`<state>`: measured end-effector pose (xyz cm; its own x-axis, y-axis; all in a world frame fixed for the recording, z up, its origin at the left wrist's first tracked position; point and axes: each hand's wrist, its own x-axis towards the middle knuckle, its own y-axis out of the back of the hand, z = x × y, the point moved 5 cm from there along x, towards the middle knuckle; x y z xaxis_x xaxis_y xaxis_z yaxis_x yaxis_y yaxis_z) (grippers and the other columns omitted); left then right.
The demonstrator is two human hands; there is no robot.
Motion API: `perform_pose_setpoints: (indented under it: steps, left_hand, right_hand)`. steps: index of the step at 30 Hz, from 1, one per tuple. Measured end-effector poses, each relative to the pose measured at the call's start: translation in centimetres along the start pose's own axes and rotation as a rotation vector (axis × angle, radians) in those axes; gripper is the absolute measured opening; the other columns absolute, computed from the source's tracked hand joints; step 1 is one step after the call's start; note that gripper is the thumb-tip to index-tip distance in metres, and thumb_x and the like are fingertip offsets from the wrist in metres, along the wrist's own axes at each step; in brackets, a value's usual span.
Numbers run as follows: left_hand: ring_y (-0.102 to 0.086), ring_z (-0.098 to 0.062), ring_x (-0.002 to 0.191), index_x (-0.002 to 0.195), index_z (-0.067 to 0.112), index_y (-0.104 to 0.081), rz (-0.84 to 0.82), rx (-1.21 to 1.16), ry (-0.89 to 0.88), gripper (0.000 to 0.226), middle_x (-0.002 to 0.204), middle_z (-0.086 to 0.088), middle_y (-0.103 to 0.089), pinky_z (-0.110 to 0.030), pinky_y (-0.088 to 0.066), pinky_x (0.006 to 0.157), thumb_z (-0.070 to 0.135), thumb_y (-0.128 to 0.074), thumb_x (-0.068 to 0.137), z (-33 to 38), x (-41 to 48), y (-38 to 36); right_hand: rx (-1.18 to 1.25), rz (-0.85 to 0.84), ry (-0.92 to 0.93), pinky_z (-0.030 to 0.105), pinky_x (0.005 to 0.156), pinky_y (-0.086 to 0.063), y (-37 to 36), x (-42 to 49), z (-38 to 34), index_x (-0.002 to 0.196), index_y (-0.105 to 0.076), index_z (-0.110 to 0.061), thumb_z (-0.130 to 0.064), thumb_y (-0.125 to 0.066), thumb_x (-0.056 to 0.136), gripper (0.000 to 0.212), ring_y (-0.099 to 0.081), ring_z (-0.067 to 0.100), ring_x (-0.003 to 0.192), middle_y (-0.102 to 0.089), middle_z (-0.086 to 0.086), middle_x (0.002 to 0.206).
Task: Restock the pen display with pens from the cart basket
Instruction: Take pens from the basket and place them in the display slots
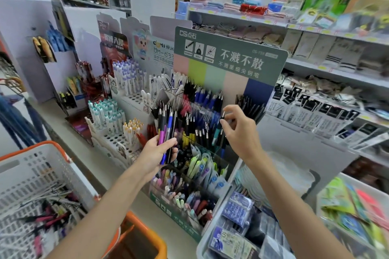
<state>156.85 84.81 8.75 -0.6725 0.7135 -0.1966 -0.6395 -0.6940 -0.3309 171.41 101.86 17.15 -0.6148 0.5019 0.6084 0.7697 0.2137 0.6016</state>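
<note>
The pen display [229,63] stands in front of me, a green-headed card stand with tiered rows of black, blue and red pens. My left hand [156,153] grips a bundle of pens [167,130], purple, blue and black, held upright just left of the display's lower rows. My right hand [235,126] pinches the top of a teal pen [217,130] that stands among the display's right-hand rows. The cart basket [42,157], white mesh with an orange rim, sits at lower left with several loose pens [50,214] on its bottom.
Other pen stands [126,82] fill the counter to the left. A tray of pastel pens [185,193] sits below the display, packaged refills [237,212] to its right. Shelves of socks and towels [315,48] line the right side. An orange bin [145,239] is under my left arm.
</note>
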Motion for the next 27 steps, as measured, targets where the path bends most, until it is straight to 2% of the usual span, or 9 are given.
perform_pose_setpoints:
  steps: [5, 10, 12, 14, 16, 17, 19, 21, 27]
  left_hand:
    - [-0.062, -0.012, 0.068, 0.119, 0.003, -0.059, -0.035, 0.023, 0.018, 0.023, 0.093, -0.010, -0.062, -0.024, -0.057, 0.060, 0.009, -0.060, 0.097, -0.6, -0.1, -0.4]
    - [-0.063, -0.012, 0.069, 0.120, 0.002, -0.058, -0.061, 0.043, 0.026, 0.024, 0.088, -0.008, -0.068, -0.025, -0.057, 0.062, 0.010, -0.059, 0.097, -0.8, -0.4, -0.7]
    - [-0.063, -0.012, 0.068, 0.120, -0.001, -0.057, -0.058, 0.039, 0.036, 0.025, 0.085, -0.007, -0.070, -0.024, -0.057, 0.060, 0.010, -0.059, 0.098, -0.9, -0.6, -0.7]
    - [-0.063, -0.012, 0.069, 0.120, -0.001, -0.057, -0.060, 0.031, 0.041, 0.026, 0.089, -0.008, -0.070, -0.024, -0.056, 0.059, 0.011, -0.059, 0.098, -0.9, -0.7, -0.6]
    - [-0.064, -0.012, 0.070, 0.121, 0.000, -0.057, -0.074, 0.014, 0.043, 0.026, 0.093, -0.009, -0.072, -0.024, -0.056, 0.059, 0.010, -0.059, 0.097, -0.9, -0.9, -0.5]
    - [-0.063, -0.013, 0.071, 0.120, 0.001, -0.058, -0.086, -0.001, 0.046, 0.025, 0.095, -0.009, -0.073, -0.024, -0.056, 0.058, 0.010, -0.059, 0.097, -0.9, -0.9, -0.5]
    - [-0.063, -0.013, 0.071, 0.118, 0.002, -0.060, -0.124, -0.041, 0.057, 0.022, 0.097, -0.009, -0.072, -0.023, -0.056, 0.058, 0.009, -0.059, 0.097, -0.8, -1.1, -0.9]
    - [-0.062, -0.013, 0.072, 0.115, 0.002, -0.061, -0.167, -0.081, 0.070, 0.019, 0.100, -0.010, -0.071, -0.023, -0.056, 0.058, 0.007, -0.059, 0.096, -0.6, -1.3, -1.5]
    - [-0.064, -0.015, 0.072, 0.117, -0.001, -0.059, -0.291, -0.084, 0.091, 0.022, 0.095, -0.010, -0.071, -0.023, -0.056, 0.059, 0.004, -0.058, 0.095, -0.6, -2.0, -3.8]
  right_hand:
    - [-0.152, -0.077, 0.028, 0.039, 0.059, -0.057, -1.5, -1.2, 0.5, 0.111, -0.059, -0.012, -0.015, -0.065, 0.095, 0.017, -0.064, 0.017, 0.062, -0.075, 0.002, 0.097]
    - [-0.332, -0.232, 0.017, 0.041, 0.069, -0.057, -3.2, -1.4, 1.4, 0.114, -0.063, -0.017, -0.024, -0.059, 0.099, 0.017, -0.070, 0.025, 0.082, -0.075, 0.003, 0.094]
    - [-0.338, -0.234, 0.017, 0.041, 0.074, -0.058, -3.2, -1.5, 1.3, 0.118, -0.068, -0.017, -0.023, -0.059, 0.099, 0.022, -0.070, 0.023, 0.089, -0.075, 0.002, 0.101]
    - [-0.249, -0.161, 0.037, 0.036, 0.075, -0.058, -2.6, -1.4, 0.8, 0.126, -0.067, -0.014, -0.016, -0.061, 0.097, 0.030, -0.066, 0.013, 0.080, -0.075, 0.000, 0.104]
    - [-0.134, -0.073, 0.013, 0.029, 0.064, -0.054, -1.5, -1.1, 0.3, 0.128, -0.066, -0.012, -0.010, -0.062, 0.095, 0.033, -0.054, 0.003, 0.060, -0.073, -0.003, 0.093]
    - [-0.071, -0.049, -0.018, 0.030, 0.059, -0.053, -0.9, -0.9, 0.1, 0.126, -0.067, -0.012, -0.008, -0.062, 0.095, 0.032, -0.052, 0.006, 0.056, -0.070, -0.005, 0.085]
    - [0.042, -0.062, -0.084, 0.032, 0.056, -0.052, -0.3, -0.6, -0.2, 0.120, -0.069, -0.013, -0.009, -0.062, 0.096, 0.026, -0.053, 0.013, 0.054, -0.066, -0.008, 0.078]
    - [0.139, -0.119, -0.140, 0.027, 0.059, -0.053, -0.3, -0.4, -0.8, 0.119, -0.069, -0.014, -0.013, -0.061, 0.097, 0.023, -0.058, 0.013, 0.055, -0.067, -0.008, 0.081]
    - [0.331, -0.202, -0.253, 0.028, 0.069, -0.059, -1.8, -1.1, -1.8, 0.127, -0.060, -0.018, -0.025, -0.067, 0.095, 0.033, -0.064, 0.012, 0.055, -0.072, -0.006, 0.089]
